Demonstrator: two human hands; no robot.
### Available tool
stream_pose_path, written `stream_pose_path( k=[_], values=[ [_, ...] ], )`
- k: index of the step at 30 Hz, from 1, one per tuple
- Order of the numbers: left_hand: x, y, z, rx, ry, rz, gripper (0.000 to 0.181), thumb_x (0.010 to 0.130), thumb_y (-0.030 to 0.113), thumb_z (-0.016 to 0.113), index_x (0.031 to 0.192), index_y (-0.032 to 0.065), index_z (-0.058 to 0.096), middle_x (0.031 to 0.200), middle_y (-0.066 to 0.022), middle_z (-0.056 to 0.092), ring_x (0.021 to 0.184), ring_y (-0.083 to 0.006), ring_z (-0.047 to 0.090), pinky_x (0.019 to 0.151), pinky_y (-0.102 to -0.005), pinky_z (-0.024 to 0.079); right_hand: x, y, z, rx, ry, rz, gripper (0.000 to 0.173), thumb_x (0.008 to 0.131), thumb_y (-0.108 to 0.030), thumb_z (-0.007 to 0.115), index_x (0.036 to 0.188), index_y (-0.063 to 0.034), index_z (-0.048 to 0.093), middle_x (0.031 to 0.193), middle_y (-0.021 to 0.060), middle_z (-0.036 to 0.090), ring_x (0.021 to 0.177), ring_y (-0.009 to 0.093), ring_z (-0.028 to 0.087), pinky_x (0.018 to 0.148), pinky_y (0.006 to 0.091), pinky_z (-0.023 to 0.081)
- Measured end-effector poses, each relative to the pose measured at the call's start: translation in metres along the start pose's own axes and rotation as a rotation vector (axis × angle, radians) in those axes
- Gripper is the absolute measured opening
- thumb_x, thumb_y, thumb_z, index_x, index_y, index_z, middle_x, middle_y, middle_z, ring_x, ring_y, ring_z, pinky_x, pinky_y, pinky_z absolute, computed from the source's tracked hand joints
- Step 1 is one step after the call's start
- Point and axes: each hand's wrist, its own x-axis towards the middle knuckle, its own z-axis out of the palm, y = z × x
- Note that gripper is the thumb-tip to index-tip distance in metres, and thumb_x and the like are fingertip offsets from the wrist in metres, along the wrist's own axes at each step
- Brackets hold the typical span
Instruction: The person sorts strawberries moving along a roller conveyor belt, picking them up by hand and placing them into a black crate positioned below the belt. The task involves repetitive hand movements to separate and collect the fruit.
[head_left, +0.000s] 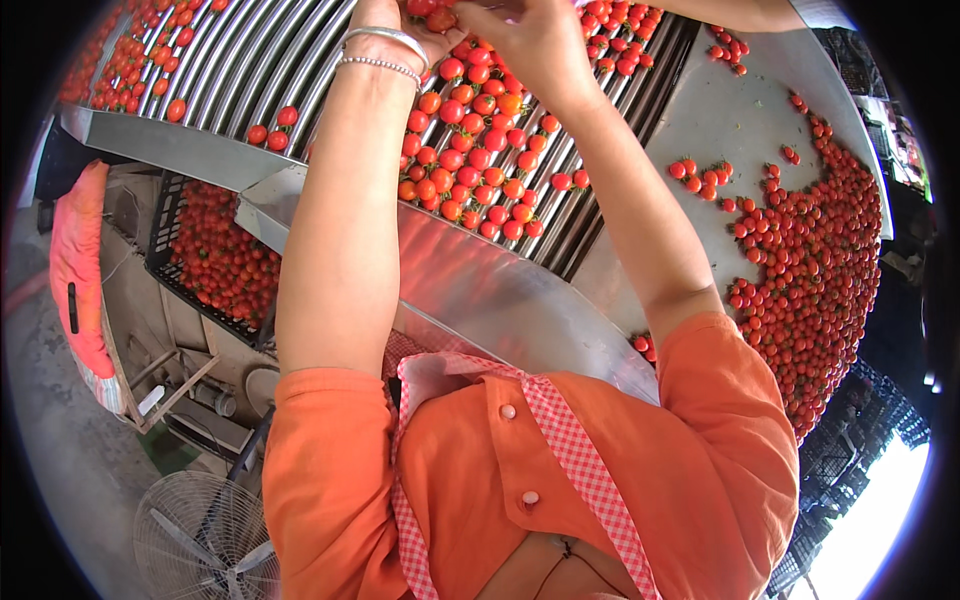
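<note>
At the top edge, my left hand (397, 24), with a bangle and a beaded bracelet on its wrist, cups a few red cherry tomatoes (439, 19). My right hand (529, 45) is close beside it, its thumb at those tomatoes. The frame's edge cuts off the fingers of both hands, so what the right one grips is not visible. Below them, loose cherry tomatoes (469, 161), red to orange and some with green stems, lie on a bed of metal rollers (247, 67).
A metal chute (735, 112) on the right bears a large heap of tomatoes (817, 262). Another person's forearm (735, 11) crosses the top right. On the lower left are a black crate (161, 225) filled with tomatoes and a caged fan (214, 536). A metal ledge (480, 277) borders the rollers.
</note>
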Motion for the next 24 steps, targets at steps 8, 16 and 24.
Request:
stream_pose_path(
  k=[8, 16, 24],
  values=[
    [0.013, 0.017, -0.014, -0.346, -0.03, 0.012, 0.035, 0.094, 0.035, 0.047, 0.075, 0.008, 0.059, 0.074, -0.0086, 0.063, 0.074, -0.0243, 0.064, 0.059, -0.0321, 0.056, -0.026, 0.066, -0.024, -0.343, 0.199, 0.015, 0.019, 0.087, -0.014, 0.067, 0.101, -0.0012, 0.065, 0.081, 0.0067, 0.068, 0.069, 0.009, 0.061, 0.064, 0.0254, 0.049],
    [0.015, 0.019, -0.018, -0.435, 0.0, 0.225, 0.031, 0.093, 0.032, 0.05, 0.07, 0.0119, 0.052, 0.072, -0.0066, 0.063, 0.071, -0.0217, 0.063, 0.068, -0.0376, 0.057, -0.064, 0.137, -0.024, -0.893, -0.257, 0.02, 0.04, 0.084, -0.018, 0.063, 0.122, -0.0122, 0.05, 0.121, 0.0099, 0.051, 0.092, 0.034, 0.063, 0.076, 0.0418, 0.054],
    [0.01, 0.033, -0.017, -0.449, 0.068, 0.344, 0.032, 0.09, 0.029, 0.052, 0.063, 0.0121, 0.049, 0.066, -0.0029, 0.06, 0.068, -0.0193, 0.062, 0.068, -0.037, 0.058, -0.052, 0.107, -0.014, -0.779, -0.078, 0.138, 0.033, 0.083, -0.014, 0.06, 0.114, -0.0094, 0.052, 0.107, 0.013, 0.061, 0.09, 0.033, 0.063, 0.075, 0.0426, 0.052]
  ],
)
